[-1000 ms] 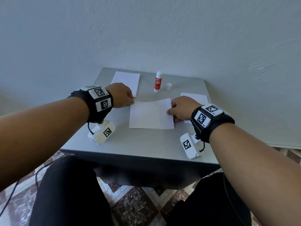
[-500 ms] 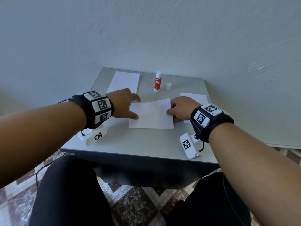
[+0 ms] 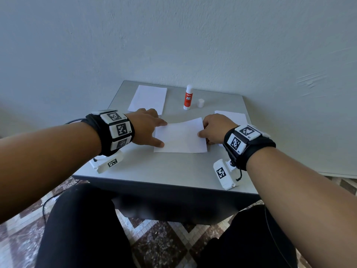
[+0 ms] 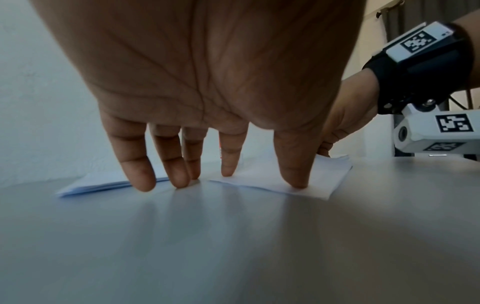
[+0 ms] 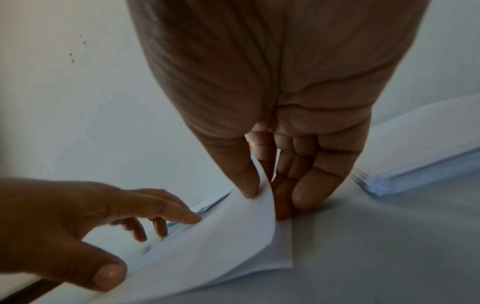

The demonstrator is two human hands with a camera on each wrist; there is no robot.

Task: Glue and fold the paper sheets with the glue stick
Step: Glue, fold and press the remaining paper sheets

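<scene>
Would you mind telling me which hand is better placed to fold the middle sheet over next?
Probably the right hand: it already pinches the sheet by its lifted right edge, while the left hand presses the opposite edge flat with straight fingers.

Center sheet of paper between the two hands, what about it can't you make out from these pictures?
- Glue on the sheet: the head view is too small and pale to show any.
- Its right edge: the right hand covers it in the head view; the right wrist view is blurred there.
- The glue stick tip: too small in the head view, behind the fingers in the left wrist view.
</scene>
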